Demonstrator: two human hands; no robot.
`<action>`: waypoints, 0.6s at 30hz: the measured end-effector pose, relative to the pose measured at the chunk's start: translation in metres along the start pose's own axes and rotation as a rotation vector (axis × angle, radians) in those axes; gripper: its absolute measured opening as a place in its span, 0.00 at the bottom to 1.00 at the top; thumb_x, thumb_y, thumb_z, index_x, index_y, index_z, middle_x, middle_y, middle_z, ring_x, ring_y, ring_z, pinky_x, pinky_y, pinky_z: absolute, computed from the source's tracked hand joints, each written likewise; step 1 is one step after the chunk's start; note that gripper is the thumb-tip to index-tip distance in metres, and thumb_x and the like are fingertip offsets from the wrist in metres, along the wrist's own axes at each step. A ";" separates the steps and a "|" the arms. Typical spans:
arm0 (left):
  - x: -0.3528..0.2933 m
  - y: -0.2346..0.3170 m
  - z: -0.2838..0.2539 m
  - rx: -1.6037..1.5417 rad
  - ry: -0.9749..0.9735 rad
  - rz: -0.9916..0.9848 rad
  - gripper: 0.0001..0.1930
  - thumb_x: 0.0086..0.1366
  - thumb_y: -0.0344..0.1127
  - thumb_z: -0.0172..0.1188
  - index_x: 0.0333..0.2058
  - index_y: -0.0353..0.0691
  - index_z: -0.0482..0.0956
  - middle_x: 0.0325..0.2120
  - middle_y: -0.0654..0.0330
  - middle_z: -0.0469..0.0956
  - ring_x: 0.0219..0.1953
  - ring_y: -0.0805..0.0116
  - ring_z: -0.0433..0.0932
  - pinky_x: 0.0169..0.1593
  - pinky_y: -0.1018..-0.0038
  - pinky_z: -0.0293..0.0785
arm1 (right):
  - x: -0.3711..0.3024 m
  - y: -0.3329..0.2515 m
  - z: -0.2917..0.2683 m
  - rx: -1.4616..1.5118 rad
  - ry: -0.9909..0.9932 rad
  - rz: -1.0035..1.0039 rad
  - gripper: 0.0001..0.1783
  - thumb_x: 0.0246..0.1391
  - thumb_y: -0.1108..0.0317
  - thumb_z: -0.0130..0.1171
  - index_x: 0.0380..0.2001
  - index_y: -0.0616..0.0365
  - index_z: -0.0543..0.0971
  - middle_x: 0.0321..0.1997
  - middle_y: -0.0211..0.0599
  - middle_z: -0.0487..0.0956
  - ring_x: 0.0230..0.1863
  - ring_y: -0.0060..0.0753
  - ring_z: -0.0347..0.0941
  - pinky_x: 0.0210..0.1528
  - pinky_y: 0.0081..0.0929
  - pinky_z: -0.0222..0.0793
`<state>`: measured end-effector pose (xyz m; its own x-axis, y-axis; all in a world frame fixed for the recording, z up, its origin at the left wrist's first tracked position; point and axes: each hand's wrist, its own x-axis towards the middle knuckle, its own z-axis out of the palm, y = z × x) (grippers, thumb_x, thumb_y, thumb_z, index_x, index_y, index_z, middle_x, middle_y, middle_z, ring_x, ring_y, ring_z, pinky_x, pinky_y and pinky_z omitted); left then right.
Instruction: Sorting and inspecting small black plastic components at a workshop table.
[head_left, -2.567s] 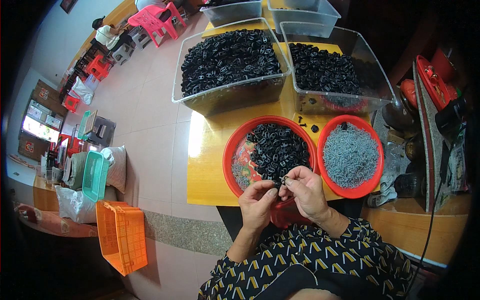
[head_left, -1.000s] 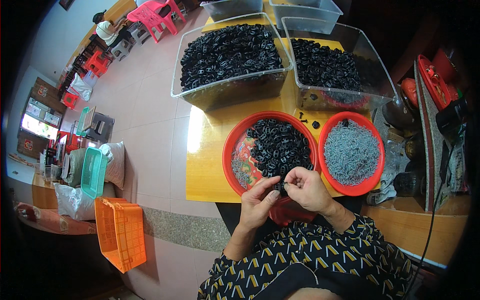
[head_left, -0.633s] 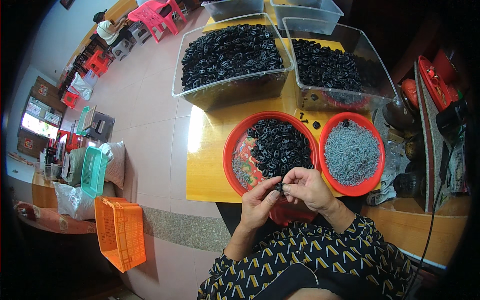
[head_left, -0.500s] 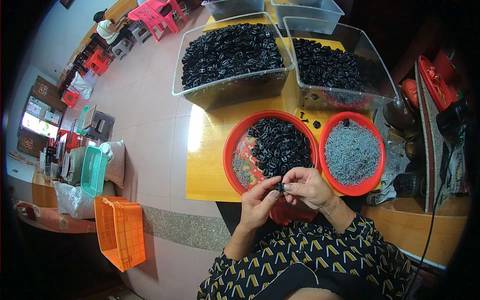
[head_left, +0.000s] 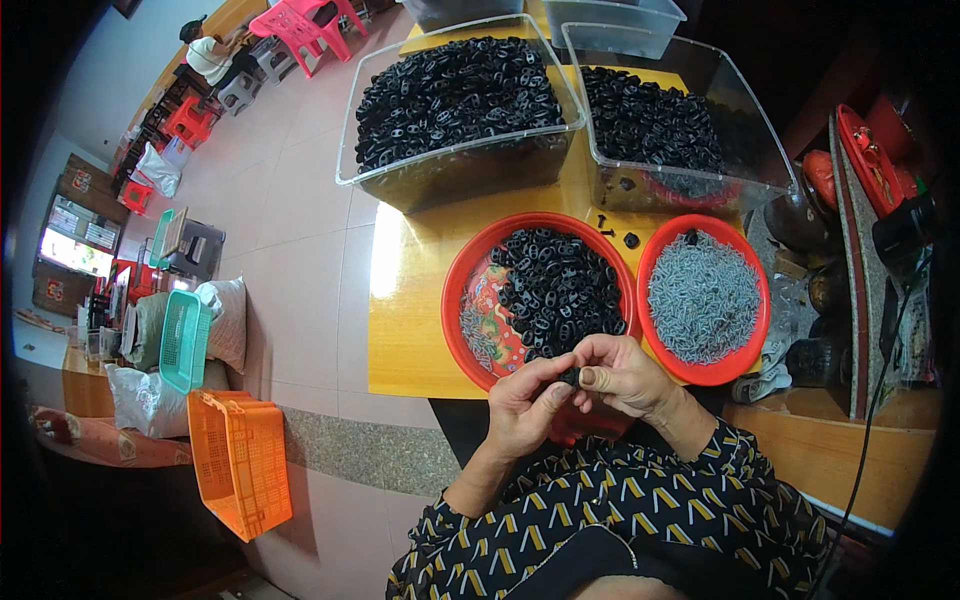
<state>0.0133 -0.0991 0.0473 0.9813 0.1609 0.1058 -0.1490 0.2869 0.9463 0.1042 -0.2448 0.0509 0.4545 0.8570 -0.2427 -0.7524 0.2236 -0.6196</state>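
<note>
Between the fingertips of my left hand point(head_left: 522, 405) and my right hand point(head_left: 628, 378) is a small black plastic part point(head_left: 571, 377), pinched from both sides and mostly covered by the fingers. Both hands meet at the near rim of a red basin point(head_left: 456, 345). Inside that basin lies a heap of black two-holed oval plastic parts point(head_left: 558, 290), with a few grey screws point(head_left: 476, 335) at its left side. To the right, a red tray point(head_left: 762, 330) holds a pile of grey metal screws point(head_left: 704, 298). Whether a screw sits in the pinched part is hidden.
Two clear bins, one at left point(head_left: 450, 150) and one at right point(head_left: 745, 150), hold more black parts behind the basins. Loose black pieces point(head_left: 631, 240) lie on the yellow table point(head_left: 400, 340). An orange crate point(head_left: 240, 465) stands on the floor at left. A person point(head_left: 212, 58) sits far off.
Both hands have shifted slightly right, still pinching the black part, which is now more covered by the fingers. The whole view has tilted a little.
</note>
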 end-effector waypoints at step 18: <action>0.001 0.000 0.005 0.047 0.006 0.122 0.16 0.59 0.24 0.52 0.47 0.32 0.69 0.34 0.59 0.73 0.36 0.75 0.72 0.39 0.81 0.69 | 0.002 -0.008 0.002 -0.031 -0.038 0.033 0.08 0.51 0.71 0.55 0.34 0.61 0.70 0.28 0.33 0.74 0.28 0.22 0.73 0.30 0.16 0.73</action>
<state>0.0152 -0.1034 0.0490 0.9554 0.1975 0.2195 -0.2614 0.2200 0.9398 0.1104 -0.2439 0.0565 0.4111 0.8808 -0.2350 -0.7510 0.1811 -0.6350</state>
